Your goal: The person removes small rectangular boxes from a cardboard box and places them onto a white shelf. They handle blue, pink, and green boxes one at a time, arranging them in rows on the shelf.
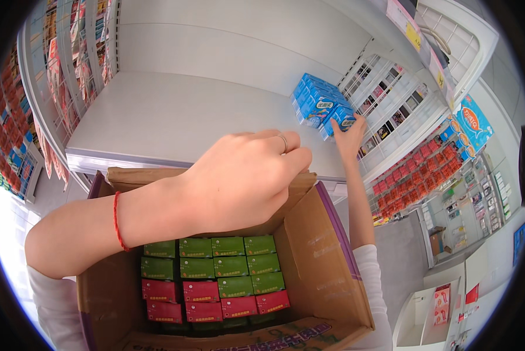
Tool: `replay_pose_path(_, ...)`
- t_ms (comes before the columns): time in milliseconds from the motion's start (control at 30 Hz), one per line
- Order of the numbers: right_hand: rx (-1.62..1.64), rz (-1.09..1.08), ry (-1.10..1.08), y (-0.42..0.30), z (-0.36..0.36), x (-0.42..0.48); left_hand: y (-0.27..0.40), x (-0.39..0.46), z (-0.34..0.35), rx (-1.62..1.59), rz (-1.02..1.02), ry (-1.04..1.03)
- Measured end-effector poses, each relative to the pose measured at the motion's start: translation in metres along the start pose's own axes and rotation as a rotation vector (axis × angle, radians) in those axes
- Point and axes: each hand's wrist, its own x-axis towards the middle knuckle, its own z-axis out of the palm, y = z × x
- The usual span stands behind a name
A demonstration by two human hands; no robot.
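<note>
My right hand (351, 134) has its thumb and fingers around the front small blue carton (342, 118) on the white shelf. Directly behind and to its left stands a block of matching blue cartons (317, 98), grouped close together. My left hand (253, 173), with a ring and a red cord bracelet at the wrist, hovers over the far edge of an open cardboard box (313, 237). Its fingers are curled and the palm is hidden, so whether it holds anything does not show. Inside the box lie rows of green cartons (229, 246) and red cartons (201, 291).
The white shelf board (170, 109) stretches left from the blue cartons. A wire side panel (390, 101) closes its right end, and another wire rack (65, 66) stands left. Hanging red packets (420, 175) are beyond on the right. A price rail (420, 44) juts out at upper right.
</note>
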Motion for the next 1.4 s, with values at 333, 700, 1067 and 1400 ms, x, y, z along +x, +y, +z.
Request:
replay_pose_path(333, 0.023, -0.014, -0.005, 0.0, 0.003, 0.0, 0.006, -0.005, 0.012, -0.023, 0.12, -0.092)
replay_pose_path(700, -0.259, -0.253, 0.117, -0.003, 0.006, 0.0, 0.002, -0.015, 0.02, 0.027, 0.091, -0.71)
replay_pose_path(1067, -0.079, -0.251, 0.033, 0.011, 0.01, -0.002, 0.03, -0.009, 0.078, 0.279, 0.04, -1.687)
replay_pose_path(1400, -0.053, -0.341, 0.058, 0.029, 0.016, -0.006, 0.045, -0.037, 0.093, -0.293, 0.066, -1.491)
